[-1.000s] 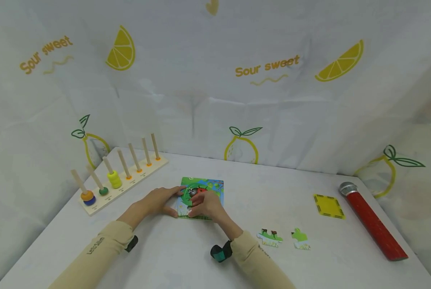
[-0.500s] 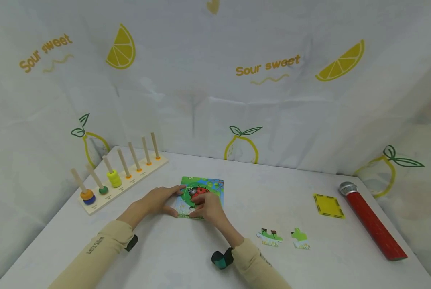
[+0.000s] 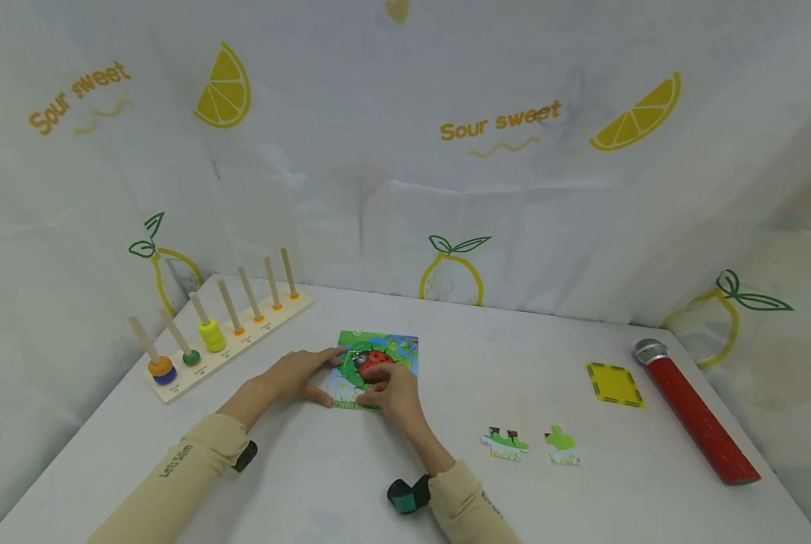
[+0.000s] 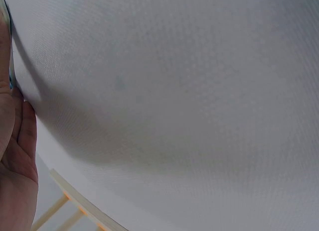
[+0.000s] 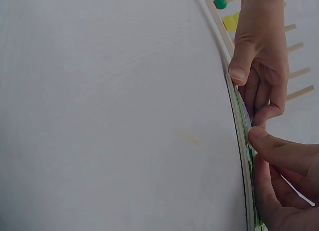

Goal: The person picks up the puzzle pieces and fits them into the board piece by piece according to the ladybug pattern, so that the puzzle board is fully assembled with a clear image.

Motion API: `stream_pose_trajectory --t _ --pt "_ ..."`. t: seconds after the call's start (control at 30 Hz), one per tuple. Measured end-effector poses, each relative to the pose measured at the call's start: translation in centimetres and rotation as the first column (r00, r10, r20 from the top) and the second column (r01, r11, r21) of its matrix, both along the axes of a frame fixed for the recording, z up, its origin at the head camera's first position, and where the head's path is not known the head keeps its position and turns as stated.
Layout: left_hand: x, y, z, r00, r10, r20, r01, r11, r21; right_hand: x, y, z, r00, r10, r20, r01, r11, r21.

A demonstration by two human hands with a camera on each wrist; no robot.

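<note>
A jigsaw puzzle [image 3: 404, 349] with a red ladybug [image 3: 371, 358] on green and blue lies flat on the white table. My left hand [image 3: 295, 375] rests against its left side, with the thumb at the near left corner and a fingertip on the left edge. Over the lower part, my right hand [image 3: 399, 393] bends thumb and fingers onto a puzzle piece, mostly hidden under them. The right wrist view catches the board's thin edge [image 5: 241, 136], with the right fingers and thumb on its face. Two loose puzzle pieces, one [image 3: 505, 443] and another [image 3: 562, 446], lie to the right.
At the left stands a wooden peg counting stand [image 3: 238, 344] with coloured rings on some pegs. A yellow square tile [image 3: 615, 384] and a red toy microphone [image 3: 698, 415] lie at the right. A white cloth backdrop [image 3: 351, 151] rises behind the table.
My right hand's fingers have shifted slightly over the puzzle's lower part, and more of its grassy bottom edge shows. The left hand stays at the board's side. The view has drifted slightly.
</note>
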State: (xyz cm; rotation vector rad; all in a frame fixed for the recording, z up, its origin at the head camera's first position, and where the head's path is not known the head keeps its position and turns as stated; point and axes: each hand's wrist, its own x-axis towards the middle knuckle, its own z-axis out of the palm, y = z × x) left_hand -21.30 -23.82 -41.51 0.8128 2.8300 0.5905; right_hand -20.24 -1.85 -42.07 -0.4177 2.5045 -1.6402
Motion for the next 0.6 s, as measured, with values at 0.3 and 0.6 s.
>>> stream_pose_trajectory --t 0.3,0.6 --pt "-0.05 0.00 -0.05 1.000 0.006 0.003 -0.006 1.000 -0.001 -0.02 -0.61 -0.24 0.999 -0.030 -0.024 0.031 0.999 0.026" --pt "-0.06 -0.05 -0.13 1.000 -0.002 0.000 0.002 1.000 0.009 0.19 -0.68 -0.19 0.998 -0.031 -0.048 0.032 0.999 0.032"
